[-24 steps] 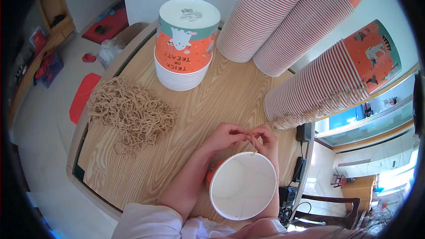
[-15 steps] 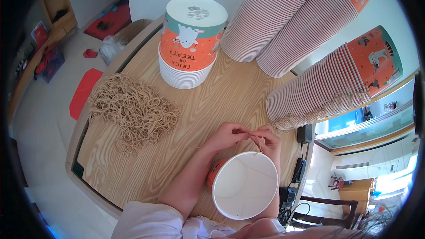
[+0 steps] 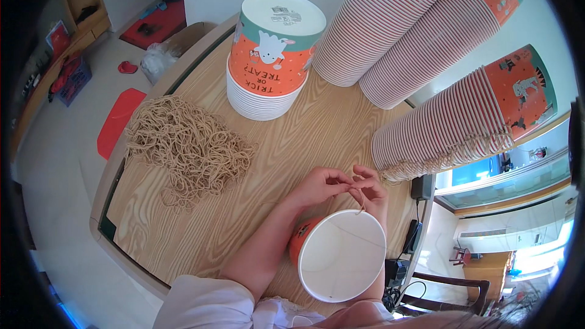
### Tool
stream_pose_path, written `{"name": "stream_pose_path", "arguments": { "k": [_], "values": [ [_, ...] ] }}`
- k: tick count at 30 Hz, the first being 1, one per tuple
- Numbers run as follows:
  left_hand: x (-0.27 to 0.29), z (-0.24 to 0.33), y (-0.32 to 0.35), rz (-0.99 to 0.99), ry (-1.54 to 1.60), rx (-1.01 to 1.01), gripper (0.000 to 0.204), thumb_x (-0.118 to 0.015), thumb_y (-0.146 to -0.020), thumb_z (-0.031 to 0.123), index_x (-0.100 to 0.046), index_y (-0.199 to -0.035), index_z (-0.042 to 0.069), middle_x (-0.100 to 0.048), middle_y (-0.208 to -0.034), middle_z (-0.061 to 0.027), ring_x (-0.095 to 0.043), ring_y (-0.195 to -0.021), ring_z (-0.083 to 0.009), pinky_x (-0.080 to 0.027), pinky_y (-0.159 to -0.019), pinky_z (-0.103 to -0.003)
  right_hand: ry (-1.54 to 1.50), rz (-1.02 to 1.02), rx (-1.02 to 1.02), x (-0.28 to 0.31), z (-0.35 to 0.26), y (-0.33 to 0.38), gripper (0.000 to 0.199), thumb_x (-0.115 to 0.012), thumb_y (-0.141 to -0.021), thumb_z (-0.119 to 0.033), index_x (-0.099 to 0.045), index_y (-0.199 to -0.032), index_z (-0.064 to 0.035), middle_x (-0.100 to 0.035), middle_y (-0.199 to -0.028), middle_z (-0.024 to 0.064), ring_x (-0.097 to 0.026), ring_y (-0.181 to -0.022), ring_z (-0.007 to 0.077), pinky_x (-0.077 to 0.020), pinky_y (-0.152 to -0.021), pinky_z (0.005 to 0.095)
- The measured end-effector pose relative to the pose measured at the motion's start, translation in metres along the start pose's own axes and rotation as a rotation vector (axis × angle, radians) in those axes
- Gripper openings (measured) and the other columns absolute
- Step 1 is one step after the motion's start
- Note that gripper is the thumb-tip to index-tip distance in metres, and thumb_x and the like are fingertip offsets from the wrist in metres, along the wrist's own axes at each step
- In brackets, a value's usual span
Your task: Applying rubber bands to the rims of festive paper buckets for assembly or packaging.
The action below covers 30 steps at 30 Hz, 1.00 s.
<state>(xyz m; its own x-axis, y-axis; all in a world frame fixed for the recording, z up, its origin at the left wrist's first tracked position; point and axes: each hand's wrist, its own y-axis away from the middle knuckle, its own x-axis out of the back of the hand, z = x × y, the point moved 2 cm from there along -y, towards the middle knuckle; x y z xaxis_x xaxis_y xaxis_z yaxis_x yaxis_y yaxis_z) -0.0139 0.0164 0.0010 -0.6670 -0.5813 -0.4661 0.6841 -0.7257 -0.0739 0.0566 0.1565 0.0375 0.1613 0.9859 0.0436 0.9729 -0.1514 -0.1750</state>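
Note:
A paper bucket (image 3: pixel 343 257), white inside and orange outside, lies tilted against my forearms with its mouth facing me. A short piece of tan twine (image 3: pixel 362 202) runs from the top of its rim up to my fingers. My left hand (image 3: pixel 323 186) is closed, its thumb and forefinger pinching at the twine. Close against those fingertips, my right hand (image 3: pixel 370 194) pinches the twine too, one finger raised and bent. The twine between the fingertips is partly hidden. A pale line, perhaps the strand, crosses inside the bucket.
A heap of loose twine (image 3: pixel 192 146) lies on the wooden table (image 3: pixel 177 237) at left. Upside-down nested buckets (image 3: pixel 268 61) stand behind it. Tall bucket stacks (image 3: pixel 390 18) rise at back right; a nearer stack (image 3: pixel 442 122) has twine loops along its side. Black adapters (image 3: pixel 420 187) sit at the right edge.
My right hand's fingers have lifted and spread a little, while the fingertips of both hands stay together at the twine. The whole view has shifted slightly; the bucket stays against my arms.

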Motion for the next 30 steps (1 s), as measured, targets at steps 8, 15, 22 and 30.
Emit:
{"name": "stream_pose_path", "arguments": {
  "k": [8,15,22,30],
  "values": [
    [0.008,-0.015,0.002,0.212,-0.424,0.092,0.014,-0.067,-0.079,0.015,-0.069,-0.087,0.003,-0.068,-0.080,-0.0092,-0.064,-0.076,-0.0160,-0.050,-0.070,-0.030,0.256,-0.094,-0.105,-0.006,-0.049,0.010,0.021,-0.073,-0.066,0.007,-0.071,-0.082,-0.0067,-0.057,-0.114,0.0093,-0.052,-0.109,0.0202,-0.0413,-0.092,0.0321],
    [0.010,-0.002,0.004,0.582,-0.678,0.085,0.020,-0.063,-0.078,0.011,-0.066,-0.097,0.005,-0.066,-0.089,-0.0111,-0.063,-0.080,-0.0230,-0.050,-0.072,-0.034,0.217,-0.091,-0.115,-0.008,-0.063,0.011,0.024,-0.069,-0.067,0.010,-0.072,-0.085,-0.0054,-0.057,-0.112,0.0111,-0.055,-0.103,0.0200,-0.0463,-0.082,0.0283],
    [0.000,0.005,0.001,0.077,-0.571,-0.177,0.039,-0.062,-0.073,0.003,-0.060,-0.112,0.007,-0.058,-0.114,-0.0108,-0.055,-0.106,-0.0231,-0.044,-0.088,-0.032,0.308,-0.017,-0.109,-0.006,-0.056,0.012,0.024,-0.068,-0.066,0.011,-0.071,-0.085,-0.0043,-0.056,-0.093,0.0069,-0.056,-0.089,0.0170,-0.0458,-0.077,0.0268],
    [-0.005,0.003,0.003,-0.219,-0.093,0.073,0.019,-0.063,-0.083,0.007,-0.064,-0.099,-0.001,-0.066,-0.095,-0.0078,-0.061,-0.087,-0.0136,-0.047,-0.080,-0.026,0.388,-0.007,-0.063,-0.008,-0.058,0.010,0.025,-0.070,-0.065,0.009,-0.070,-0.085,-0.0050,-0.054,-0.084,0.0042,-0.055,-0.083,0.0158,-0.0433,-0.073,0.0251]
  ]
}}
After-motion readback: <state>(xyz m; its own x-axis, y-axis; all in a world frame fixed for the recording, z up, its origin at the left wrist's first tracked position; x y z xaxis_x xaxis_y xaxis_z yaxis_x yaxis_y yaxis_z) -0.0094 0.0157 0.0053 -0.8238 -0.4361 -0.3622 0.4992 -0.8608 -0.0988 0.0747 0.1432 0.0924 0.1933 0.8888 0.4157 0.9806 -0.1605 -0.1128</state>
